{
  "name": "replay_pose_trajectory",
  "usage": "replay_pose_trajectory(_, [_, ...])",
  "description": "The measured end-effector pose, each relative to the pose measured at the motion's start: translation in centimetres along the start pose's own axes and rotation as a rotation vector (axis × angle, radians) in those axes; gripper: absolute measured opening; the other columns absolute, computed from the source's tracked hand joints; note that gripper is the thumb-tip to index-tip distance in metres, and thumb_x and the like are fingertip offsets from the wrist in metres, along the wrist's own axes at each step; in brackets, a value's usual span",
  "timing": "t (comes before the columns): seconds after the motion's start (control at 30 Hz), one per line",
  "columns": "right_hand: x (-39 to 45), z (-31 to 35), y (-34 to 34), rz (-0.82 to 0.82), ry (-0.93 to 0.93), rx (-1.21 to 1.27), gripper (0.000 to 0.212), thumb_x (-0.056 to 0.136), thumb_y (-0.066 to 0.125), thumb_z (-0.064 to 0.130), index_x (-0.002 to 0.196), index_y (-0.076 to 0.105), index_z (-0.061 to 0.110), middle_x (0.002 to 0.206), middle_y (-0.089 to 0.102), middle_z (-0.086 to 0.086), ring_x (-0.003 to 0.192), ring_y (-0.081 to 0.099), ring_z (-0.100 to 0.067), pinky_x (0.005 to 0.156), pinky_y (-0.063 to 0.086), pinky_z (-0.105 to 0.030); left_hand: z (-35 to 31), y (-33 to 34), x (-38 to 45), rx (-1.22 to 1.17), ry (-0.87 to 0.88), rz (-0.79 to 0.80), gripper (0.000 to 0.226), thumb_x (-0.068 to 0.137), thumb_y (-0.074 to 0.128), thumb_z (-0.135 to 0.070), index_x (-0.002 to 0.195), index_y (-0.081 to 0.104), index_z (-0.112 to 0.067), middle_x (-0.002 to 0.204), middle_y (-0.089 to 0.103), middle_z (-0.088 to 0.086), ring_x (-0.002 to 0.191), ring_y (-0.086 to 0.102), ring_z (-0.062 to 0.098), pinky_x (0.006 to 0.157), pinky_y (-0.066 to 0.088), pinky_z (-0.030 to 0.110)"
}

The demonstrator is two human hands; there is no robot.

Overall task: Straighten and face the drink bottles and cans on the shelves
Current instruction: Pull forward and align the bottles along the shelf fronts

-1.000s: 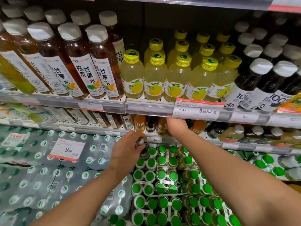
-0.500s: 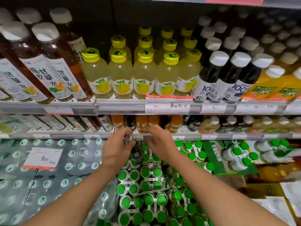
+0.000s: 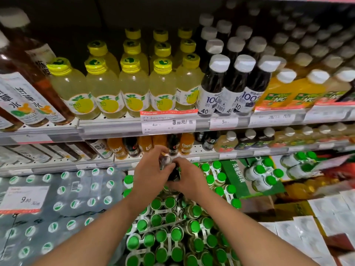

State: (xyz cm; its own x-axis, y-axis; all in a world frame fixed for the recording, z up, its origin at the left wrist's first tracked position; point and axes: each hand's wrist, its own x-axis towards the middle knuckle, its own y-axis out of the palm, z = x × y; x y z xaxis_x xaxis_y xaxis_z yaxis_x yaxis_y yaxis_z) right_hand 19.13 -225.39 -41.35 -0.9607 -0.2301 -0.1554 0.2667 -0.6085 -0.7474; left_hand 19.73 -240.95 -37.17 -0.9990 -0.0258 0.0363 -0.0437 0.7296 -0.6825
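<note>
Both hands have come together since a moment ago. A second back the right hand (image 3: 189,176) was reaching in under the price rail among the orange bottles (image 3: 186,144) on the middle shelf (image 3: 249,153), while the left hand (image 3: 151,173) alone held a small dark bottle (image 3: 172,169) over the green caps. Half a second ago the two hands were close but still apart. Now they meet on that bottle: the left hand's fingers curl round its upper part from the left, and the right hand's fingers wrap its lower body from the right, so little shows between them but a pale cap and a strip of dark label. The bottle sits just in front of the middle shelf's edge, below the row of orange and dark bottles, and above the green-capped multipacks (image 3: 169,227) on the bottom level.

The view has also swung rightward. The brown tea bottles (image 3: 28,96) that filled the upper left have slid mostly out of sight, the yellow-capped lemon bottles (image 3: 134,87) now stand at centre, and the white-capped dark bottles (image 3: 226,87) and orange juice bottles (image 3: 278,89) have come further in. The 3.00 price tag (image 3: 169,121) hangs just above the hands.
</note>
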Motion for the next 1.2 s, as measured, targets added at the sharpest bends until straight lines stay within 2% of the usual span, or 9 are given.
replay_pose_trajectory(0.07, [-0.1,-0.8,-0.5,-0.027,-0.014,-0.025,0.049,0.073,0.075,0.047,0.115,0.055,0.032,0.106,0.066,0.009,0.090,0.066,-0.019,0.066,0.050,-0.034,-0.5,0.4,0.3,0.013,0.042,0.067,0.039,0.083,0.077,-0.035,0.113,0.052,-0.043,0.099,0.057,-0.017,0.092,0.054,0.005,0.078,0.049,0.030])
replay_pose_trajectory(0.13, [-0.3,-1.7,-1.0,-0.073,0.011,-0.050,0.050,0.072,0.076,0.048,0.115,0.057,0.032,0.105,0.068,0.010,0.089,0.067,-0.019,0.069,0.054,-0.036,-0.9,0.1,0.6,0.094,0.184,0.081,0.033,0.086,0.075,-0.033,0.116,0.060,-0.032,0.107,0.058,-0.014,0.103,0.051,0.010,0.085,0.051,0.036])
replay_pose_trajectory(0.27, [-0.3,-3.8,-3.3,-0.234,0.124,-0.028,0.044,0.072,0.082,0.046,0.104,0.059,0.027,0.091,0.067,0.011,0.079,0.063,-0.014,0.061,0.045,-0.028,-1.5,-2.5,1.1,0.276,0.551,-0.152,0.025,0.085,0.073,-0.016,0.109,0.069,-0.015,0.123,0.059,0.003,0.116,0.055,0.025,0.094,0.049,0.044])
replay_pose_trajectory(0.33, [0.2,-4.8,-4.3,-0.342,0.167,-0.004,0.042,0.073,0.084,0.043,0.102,0.060,0.023,0.091,0.066,0.010,0.082,0.060,-0.013,0.064,0.045,-0.028,-1.5,-3.8,1.5,0.338,0.574,-0.231,0.033,0.082,0.071,-0.011,0.115,0.067,-0.010,0.134,0.056,0.010,0.126,0.051,0.032,0.101,0.044,0.049])
replay_pose_trajectory(0.47, [2.5,-6.6,-4.9,-0.481,0.254,-0.014,0.056,0.076,0.085,0.042,0.118,0.061,0.013,0.112,0.064,-0.007,0.103,0.060,-0.025,0.081,0.051,-0.037,0.0,-4.7,2.3,0.484,0.458,-0.146,0.057,0.081,0.068,-0.009,0.136,0.055,-0.010,0.156,0.041,0.010,0.147,0.032,0.036,0.115,0.031,0.056])
replay_pose_trajectory(0.63, [5.6,-7.3,-5.2,-0.427,0.362,-0.098,0.056,0.078,0.085,0.037,0.117,0.062,0.004,0.119,0.061,-0.015,0.108,0.060,-0.034,0.089,0.050,-0.040,1.4,-4.5,2.4,0.585,0.476,-0.049,0.062,0.085,0.059,-0.014,0.146,0.048,-0.013,0.166,0.026,0.005,0.154,0.017,0.033,0.122,0.017,0.058])
replay_pose_trajectory(0.77, [6.9,-6.6,-4.9,-0.377,0.414,-0.157,0.049,0.083,0.083,0.036,0.110,0.062,0.001,0.114,0.061,-0.018,0.104,0.060,-0.036,0.085,0.048,-0.041,1.5,-4.5,2.5,0.581,0.479,-0.047,0.064,0.083,0.061,-0.014,0.146,0.049,-0.013,0.166,0.025,0.005,0.154,0.017,0.032,0.122,0.018,0.059])
replay_pose_trajectory(1.0, [8.1,-5.9,-5.2,-0.270,0.551,-0.319,0.052,0.081,0.076,0.061,0.086,0.059,0.012,0.097,0.071,-0.015,0.091,0.067,-0.038,0.066,0.044,-0.035,1.4,-4.4,2.3,0.619,0.504,-0.077,0.064,0.081,0.061,-0.017,0.144,0.051,-0.011,0.164,0.027,0.008,0.153,0.020,0.034,0.121,0.019,0.060])
replay_pose_trajectory(1.2, [9.6,-5.3,-6.3,-0.136,0.543,-0.314,0.051,0.089,0.068,0.060,0.075,0.053,0.013,0.089,0.066,-0.012,0.087,0.065,-0.035,0.065,0.044,-0.033,1.7,-4.3,2.3,0.628,0.511,-0.082,0.064,0.081,0.058,-0.020,0.144,0.052,-0.013,0.166,0.024,0.008,0.154,0.018,0.032,0.120,0.020,0.060])
